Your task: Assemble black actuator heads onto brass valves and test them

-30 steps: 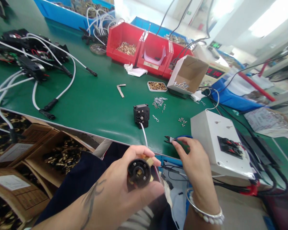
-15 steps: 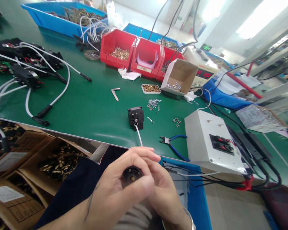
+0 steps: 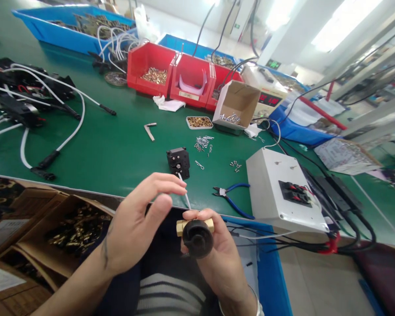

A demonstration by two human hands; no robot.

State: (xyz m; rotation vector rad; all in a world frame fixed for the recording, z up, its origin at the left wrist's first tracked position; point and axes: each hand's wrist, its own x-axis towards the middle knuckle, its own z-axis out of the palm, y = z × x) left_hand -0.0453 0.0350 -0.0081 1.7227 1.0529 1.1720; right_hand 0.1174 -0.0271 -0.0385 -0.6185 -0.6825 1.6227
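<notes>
My right hand (image 3: 219, 256) grips a black round part with a brass fitting (image 3: 196, 233) in front of my lap, just below the table edge. My left hand (image 3: 140, 219) hovers beside it to the left, thumb and forefinger apart, holding nothing. A thin white wire (image 3: 185, 197) runs from near the part up to a small black block (image 3: 178, 161) standing on the green table (image 3: 118, 149). Blue-handled pliers (image 3: 232, 197) lie on the table to the right of the block.
A white switch box (image 3: 279, 193) sits at the right with black cables. Red bins (image 3: 171, 77), a cardboard box (image 3: 235, 105), a tray of brass parts (image 3: 199, 122) and loose clips (image 3: 202, 142) lie behind. White cables and black parts (image 3: 26, 105) spread left. Cartons of brass fittings (image 3: 72, 228) stand below the edge.
The black part passed from my left hand to my right hand. My left hand let go and drew back to the left with its fingers open. The view shifted right.
</notes>
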